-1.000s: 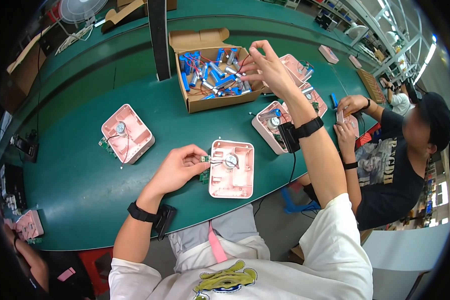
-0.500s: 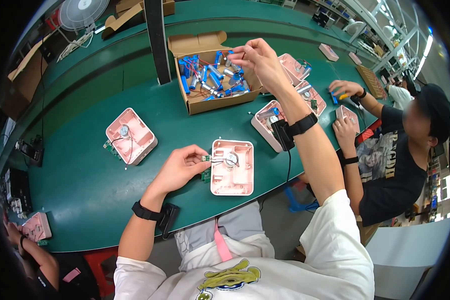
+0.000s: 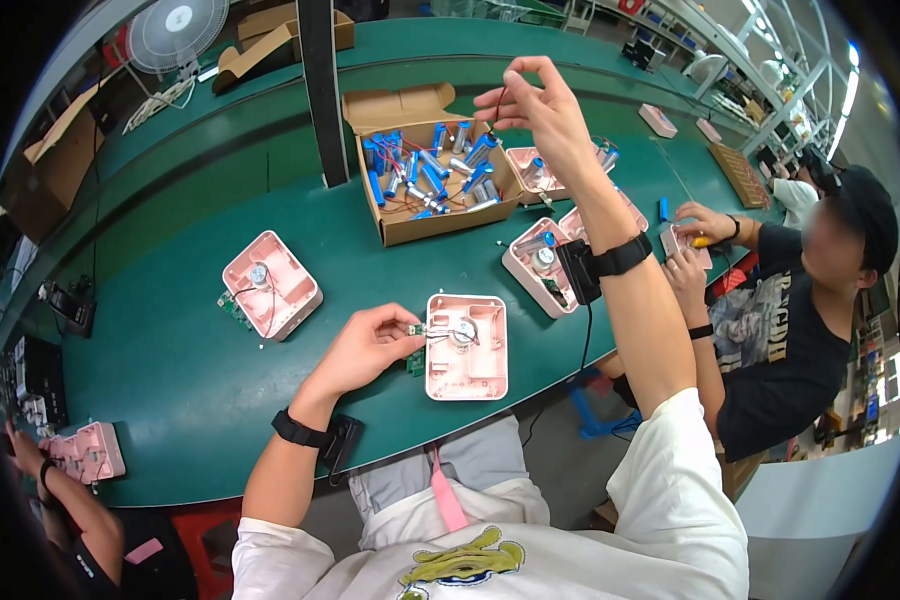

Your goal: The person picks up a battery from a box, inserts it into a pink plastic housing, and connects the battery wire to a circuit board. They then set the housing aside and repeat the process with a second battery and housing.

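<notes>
My left hand [image 3: 372,348] is gripping a small green board [image 3: 416,331] between thumb and fingers, at the left edge of a pink case [image 3: 467,386]. Case lies open side up on the green table [image 3: 190,420], in front of me; 1 round silver part [image 3: 464,332] inside, wires running toward the board. My right hand [image 3: 550,110] is up by the far right corner of a cardboard box [image 3: 450,228], thumb and fingertips pinched on a thin wire [image 3: 499,103]; other fingers bent. Can't tell which battery the wire joins. Box holds loose blue and silver batteries [image 3: 434,180]. 1 more open pink case sits to the left, others right of the box. Co-worker at right has 2 hands at another case.
</notes>
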A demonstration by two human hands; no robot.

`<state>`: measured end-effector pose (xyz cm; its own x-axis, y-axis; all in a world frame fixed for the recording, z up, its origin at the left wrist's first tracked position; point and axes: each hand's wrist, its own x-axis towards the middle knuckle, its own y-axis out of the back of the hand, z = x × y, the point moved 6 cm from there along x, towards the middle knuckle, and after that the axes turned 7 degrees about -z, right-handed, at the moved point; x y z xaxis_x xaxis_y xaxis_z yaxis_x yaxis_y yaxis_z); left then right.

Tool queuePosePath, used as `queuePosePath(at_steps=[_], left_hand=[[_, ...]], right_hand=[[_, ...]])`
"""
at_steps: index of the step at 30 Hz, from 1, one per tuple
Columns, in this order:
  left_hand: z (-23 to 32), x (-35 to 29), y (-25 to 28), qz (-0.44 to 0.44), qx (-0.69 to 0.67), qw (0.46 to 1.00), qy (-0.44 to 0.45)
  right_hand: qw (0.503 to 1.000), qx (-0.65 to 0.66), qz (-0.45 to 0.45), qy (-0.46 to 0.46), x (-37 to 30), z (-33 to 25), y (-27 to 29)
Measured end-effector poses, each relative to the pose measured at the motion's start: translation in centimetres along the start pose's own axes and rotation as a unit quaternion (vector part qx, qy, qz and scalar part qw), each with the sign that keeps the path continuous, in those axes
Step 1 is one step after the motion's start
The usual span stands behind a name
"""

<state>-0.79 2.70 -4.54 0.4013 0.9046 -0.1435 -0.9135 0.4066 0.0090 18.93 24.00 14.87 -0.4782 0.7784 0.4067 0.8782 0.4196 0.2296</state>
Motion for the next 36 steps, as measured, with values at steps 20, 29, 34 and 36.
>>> queuePosePath(at_steps=[20,29,34,36], left_hand=[[0.1,-0.4,1.2,0.0,-0.013,1.0,0.006],[0.1,-0.2,0.8,-0.006,-0.006,1.0,0.003],[0.5,0.1,0.8,-0.007,-0.012,1.0,0.001],[0.7,-0.1,0.8,-0.003,-0.009,1.0,-0.003]], right_hand=[[0.994,-0.051,-0.037,-0.084,1.5,3.3,-1.9],[0.994,-0.012,-0.05,-0.096,1.4,5.5,-2.2],[0.995,0.085,-0.022,-0.037,2.3,2.0,-1.6],[0.995,0.088,-0.036,-0.031,2.1,0.6,-2.1]])
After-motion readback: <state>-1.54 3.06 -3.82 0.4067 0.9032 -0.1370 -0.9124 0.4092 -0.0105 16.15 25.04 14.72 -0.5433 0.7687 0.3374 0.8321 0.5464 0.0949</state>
